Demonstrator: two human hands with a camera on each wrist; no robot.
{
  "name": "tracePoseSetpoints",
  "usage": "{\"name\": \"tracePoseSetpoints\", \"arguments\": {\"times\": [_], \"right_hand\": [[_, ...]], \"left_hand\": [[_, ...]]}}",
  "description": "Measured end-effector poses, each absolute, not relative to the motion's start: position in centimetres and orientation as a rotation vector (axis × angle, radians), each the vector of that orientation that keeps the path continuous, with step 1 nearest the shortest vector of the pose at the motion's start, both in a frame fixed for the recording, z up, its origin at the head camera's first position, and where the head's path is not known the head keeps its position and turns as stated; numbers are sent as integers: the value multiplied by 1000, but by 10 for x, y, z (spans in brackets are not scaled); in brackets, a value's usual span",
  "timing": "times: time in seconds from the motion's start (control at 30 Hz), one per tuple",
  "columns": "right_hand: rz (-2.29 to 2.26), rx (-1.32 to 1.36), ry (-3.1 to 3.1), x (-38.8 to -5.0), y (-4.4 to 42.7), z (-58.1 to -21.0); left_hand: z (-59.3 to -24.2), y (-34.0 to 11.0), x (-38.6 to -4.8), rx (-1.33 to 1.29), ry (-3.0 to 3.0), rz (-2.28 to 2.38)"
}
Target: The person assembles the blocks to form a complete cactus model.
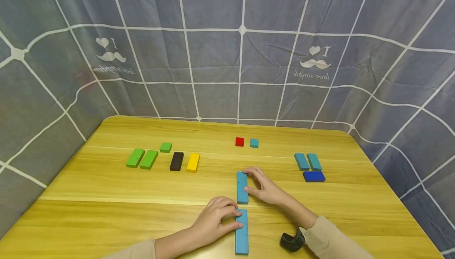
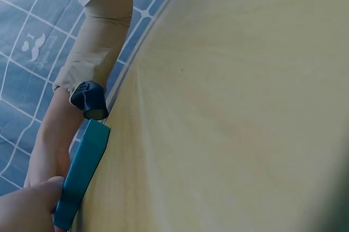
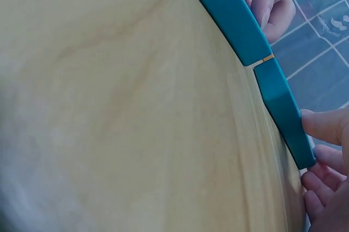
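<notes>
Two long blue blocks lie end to end on the table, with a narrow gap between them. The near blue block [image 1: 241, 240] is held by my left hand [image 1: 215, 219], whose thumb and fingers sit at its far half. My right hand [image 1: 266, 190] holds the far blue block [image 1: 241, 184], with a fingertip at its far end and the thumb at its right edge. In the right wrist view, the far block [image 3: 281, 109] looks shorter-edged beside the near block [image 3: 229, 17], and the gap shows between them. The left wrist view shows the left thumb [image 2: 46, 194] against a block [image 2: 83, 172].
Left on the wooden table [image 1: 89, 188] are green blocks [image 1: 135, 158], a black block [image 1: 176, 161] and a yellow block [image 1: 193, 162]. Small red [image 1: 239, 141] and blue [image 1: 254, 143] pieces stand behind. Right lie light blue blocks [image 1: 301, 161] and a dark blue block [image 1: 314, 176]. A black device [image 1: 293, 242] is at the right wrist.
</notes>
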State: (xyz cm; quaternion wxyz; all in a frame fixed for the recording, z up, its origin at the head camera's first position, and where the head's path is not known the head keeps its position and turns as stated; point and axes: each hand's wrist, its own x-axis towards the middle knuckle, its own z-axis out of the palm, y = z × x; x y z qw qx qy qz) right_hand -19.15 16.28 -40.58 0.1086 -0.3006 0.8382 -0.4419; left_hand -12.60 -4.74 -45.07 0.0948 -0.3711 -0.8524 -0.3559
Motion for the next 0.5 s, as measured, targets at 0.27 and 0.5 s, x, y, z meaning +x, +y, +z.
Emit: {"name": "tracePoseSetpoints", "arguments": {"times": [0.27,0.5], "right_hand": [[-1298,-900,2472,-193,163,-410],[-1285,-924,2500,-205,168,-435]], "left_hand": [[-448,-45,-130,-994,-2631,-1157],[-447,-45,-133,-943,-2672,-1172]]}}
